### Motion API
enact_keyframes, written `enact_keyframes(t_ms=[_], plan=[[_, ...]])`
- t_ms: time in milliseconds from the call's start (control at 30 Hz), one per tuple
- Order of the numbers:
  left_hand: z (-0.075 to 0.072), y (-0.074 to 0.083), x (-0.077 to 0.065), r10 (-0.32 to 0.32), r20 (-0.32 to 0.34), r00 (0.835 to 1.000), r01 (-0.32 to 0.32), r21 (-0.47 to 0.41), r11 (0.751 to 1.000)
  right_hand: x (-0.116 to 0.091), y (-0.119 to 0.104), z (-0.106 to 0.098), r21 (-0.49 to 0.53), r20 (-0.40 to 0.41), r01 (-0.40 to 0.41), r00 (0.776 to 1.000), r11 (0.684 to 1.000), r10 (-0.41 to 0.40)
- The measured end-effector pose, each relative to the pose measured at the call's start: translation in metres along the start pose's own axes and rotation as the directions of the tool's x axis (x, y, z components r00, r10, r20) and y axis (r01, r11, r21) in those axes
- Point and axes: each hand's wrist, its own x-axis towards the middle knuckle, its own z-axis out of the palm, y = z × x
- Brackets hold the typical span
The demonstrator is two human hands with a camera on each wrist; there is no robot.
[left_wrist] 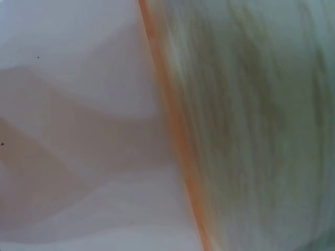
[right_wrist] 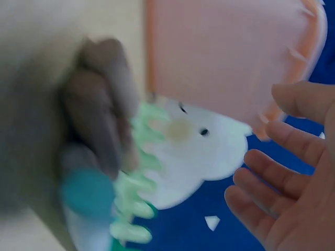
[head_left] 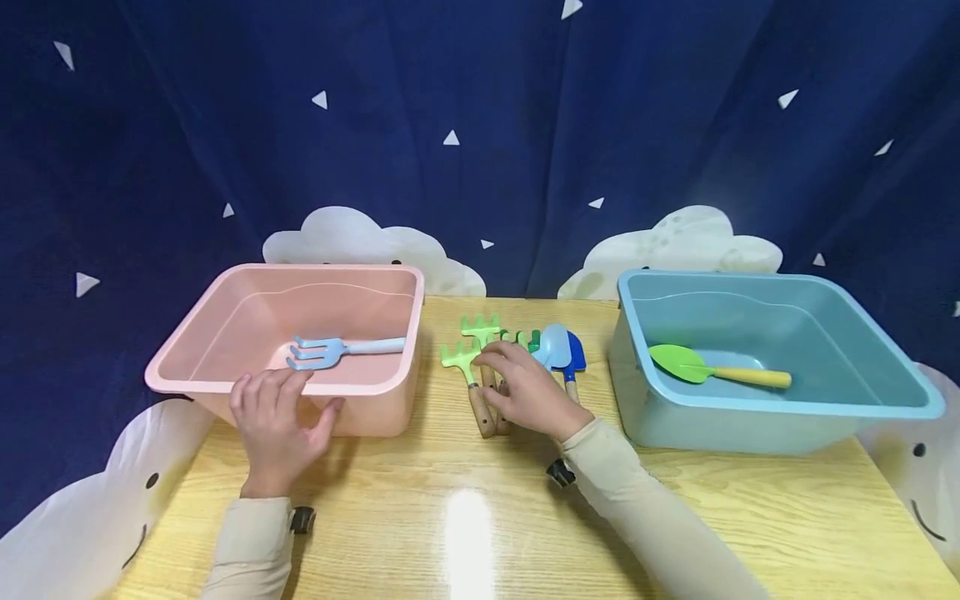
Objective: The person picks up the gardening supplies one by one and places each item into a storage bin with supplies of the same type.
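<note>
My left hand [head_left: 279,421] is at the front rim of the pink bin [head_left: 375,389], its fingers over the edge and its thumb spread to the side. Inside that bin lies a light blue toy fork [head_left: 330,352]. Above a group of toy garden tools on the table is my right hand [head_left: 528,390], fingers spread apart with nothing in them. Around it lie a light green rake [head_left: 460,358] with a wooden handle, a second green rake [head_left: 480,327], a light blue shovel [head_left: 555,344] and a dark blue shovel [head_left: 576,354]. The hand partly hides these tools.
To the right stands a blue bin [head_left: 750,429] holding a green trowel [head_left: 682,364] with a yellow handle. Both bins sit on the wooden table [head_left: 390,517]. A dark blue curtain [head_left: 525,125] hangs behind it.
</note>
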Motion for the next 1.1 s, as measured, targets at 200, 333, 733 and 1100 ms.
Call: enact_keyframes(t_ms=[200, 333, 733, 1100], plan=[[0.001, 0.001, -0.001, -0.013, 0.009, 1.000, 0.013, 0.006, 1.000, -0.004, 0.009, 0.036, 0.050, 0.081, 0.022, 0.996, 0.998, -0.026], [0.001, 0.003, -0.002, -0.010, 0.006, 1.000, 0.010, 0.011, 1.000, -0.013, 0.018, 0.053, 0.017, 0.158, 0.008, 0.987, 1.000, -0.011], [0.001, 0.002, -0.001, -0.026, -0.005, 1.000, 0.026, 0.015, 1.000, -0.012, 0.018, 0.056, -0.007, 0.197, -0.015, 0.980, 1.000, 0.016], [0.001, 0.002, -0.002, -0.037, 0.015, 0.999, 0.037, 0.014, 0.999, -0.006, 0.014, 0.046, -0.012, 0.238, -0.032, 0.971, 0.999, 0.034]])
